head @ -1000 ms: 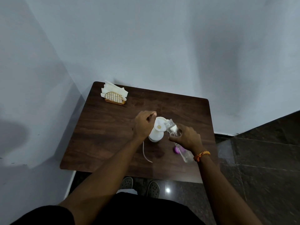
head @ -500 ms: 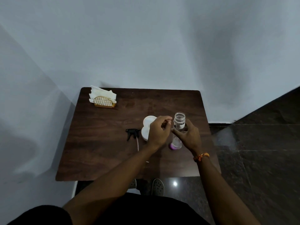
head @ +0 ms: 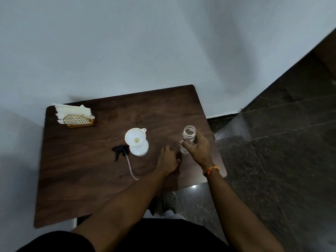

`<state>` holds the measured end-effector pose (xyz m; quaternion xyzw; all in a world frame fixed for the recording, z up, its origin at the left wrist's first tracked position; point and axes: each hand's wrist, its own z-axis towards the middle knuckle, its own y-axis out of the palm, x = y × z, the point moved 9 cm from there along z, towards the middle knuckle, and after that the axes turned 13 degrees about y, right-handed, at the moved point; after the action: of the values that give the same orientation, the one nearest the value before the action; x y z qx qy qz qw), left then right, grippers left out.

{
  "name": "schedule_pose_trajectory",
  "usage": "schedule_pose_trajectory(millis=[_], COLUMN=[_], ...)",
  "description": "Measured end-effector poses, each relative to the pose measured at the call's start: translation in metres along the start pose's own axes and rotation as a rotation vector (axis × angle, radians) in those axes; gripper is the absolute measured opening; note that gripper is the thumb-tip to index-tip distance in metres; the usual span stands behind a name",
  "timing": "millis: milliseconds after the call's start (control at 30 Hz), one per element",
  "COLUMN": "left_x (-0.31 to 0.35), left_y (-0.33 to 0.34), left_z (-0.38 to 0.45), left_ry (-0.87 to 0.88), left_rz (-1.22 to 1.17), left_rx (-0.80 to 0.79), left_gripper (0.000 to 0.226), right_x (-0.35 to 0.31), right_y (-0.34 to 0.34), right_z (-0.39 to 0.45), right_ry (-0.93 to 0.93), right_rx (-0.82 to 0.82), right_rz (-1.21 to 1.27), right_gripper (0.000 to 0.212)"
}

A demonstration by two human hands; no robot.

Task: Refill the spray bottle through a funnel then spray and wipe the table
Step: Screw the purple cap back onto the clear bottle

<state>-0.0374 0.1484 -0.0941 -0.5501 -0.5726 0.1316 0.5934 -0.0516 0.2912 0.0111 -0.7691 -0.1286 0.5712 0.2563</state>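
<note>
Near the right edge of the dark wooden surface (head: 87,179), your right hand (head: 198,148) is clamped around an uncapped clear bottle (head: 189,138) standing upright, while your left hand (head: 168,160) lies palm-down beside it; whether its fingers grip anything cannot be told. Mid-surface, a white funnel (head: 135,137) sits in the white spray bottle (head: 141,150), the black trigger head (head: 121,154) with its tube just left. A napkin holder (head: 78,120) occupies the far left corner.

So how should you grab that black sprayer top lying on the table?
Probably by its chunky black head, coming down from above. The sprayer top lies flat on the table, so its sides are free to pinch. Skip the thin tube trailing toward you; it looks floppy. The funnel sits close on the right, so come from the left.
</note>
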Motion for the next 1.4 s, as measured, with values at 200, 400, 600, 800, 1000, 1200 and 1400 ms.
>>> schedule_pose_trajectory(millis=[200, 400, 600, 800, 1000, 1200, 1400], left_x=[-0.017, -0.025, 0.027, 0.061, 0.049, 0.051, 0.056], left_y=[0.023, -0.004, -0.092, -0.113, -0.127, -0.13, -0.149], left_z=[0.001, -0.004, -0.016, -0.009, -0.012, -0.012, -0.017], left_ry=[-0.036, -0.187, -0.088, 0.13, 0.127, 0.143, 0.129], left_rz=[0.005, -0.397, -0.612, -0.458, -0.447, -0.517, -0.653], left_rx=[0.034, 0.376, 0.784, 0.703, 0.645, 0.586, 0.683], left_gripper=[0.022, 0.053, 0.043, 0.047, 0.058, 0.055, 0.035], right_x=[0.024, 0.047, 0.048, 0.025, 0.008, -0.018, -0.037], right_y=[0.001, 0.008, 0.023, 0.027, 0.032, 0.029, 0.019], right_z=[0.007, 0.013, 0.021, 0.018, 0.02, 0.015, 0.011], right_ry=[0.023, 0.044, 0.038, 0.023, -0.018, -0.118, -0.139], right_rx=[-0.048, -0.11, -0.194, -0.212, -0.25, -0.243, -0.193], right_rz=[0.002, -0.008, 0.012, 0.121, 0.147, 0.122, 0.11], right_gripper=[0.056, 0.059, 0.058, 0.036, 0.052, 0.054, 0.05])
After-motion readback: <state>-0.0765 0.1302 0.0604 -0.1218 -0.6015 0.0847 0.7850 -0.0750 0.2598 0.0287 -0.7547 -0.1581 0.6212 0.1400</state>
